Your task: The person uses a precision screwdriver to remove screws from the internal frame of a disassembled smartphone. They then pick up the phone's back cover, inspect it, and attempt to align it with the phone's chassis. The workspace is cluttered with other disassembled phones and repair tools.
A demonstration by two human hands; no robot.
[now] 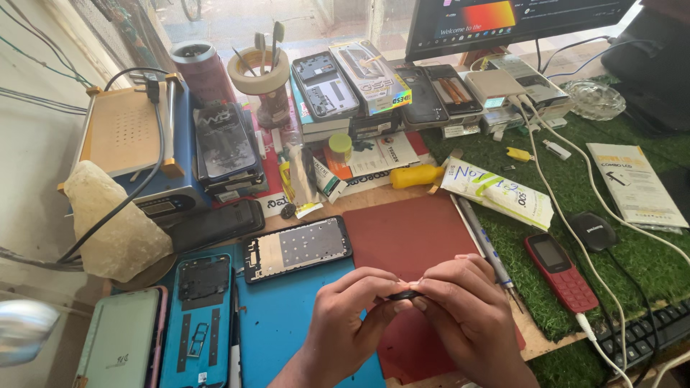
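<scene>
My left hand point(350, 316) and my right hand point(467, 312) meet fingertip to fingertip over a dark red mat point(410, 237). Together they pinch a small dark part point(406, 294), mostly hidden by the fingers. A phone frame with a bare metal plate point(296, 248) lies just beyond my left hand on the blue mat point(287, 323). A phone back shell point(199, 316) lies further left, and a green-cased phone point(122, 341) sits at the near left corner. A thin screwdriver point(485, 241) rests right of the red mat.
A red keypad phone point(560, 271) and black mouse point(594, 230) lie on green turf at right. White cables cross it toward a keyboard point(647, 334). A heating plate machine point(136, 144), stacked phones, boxes, a tape roll with tools and a monitor point(503, 21) crowd the back.
</scene>
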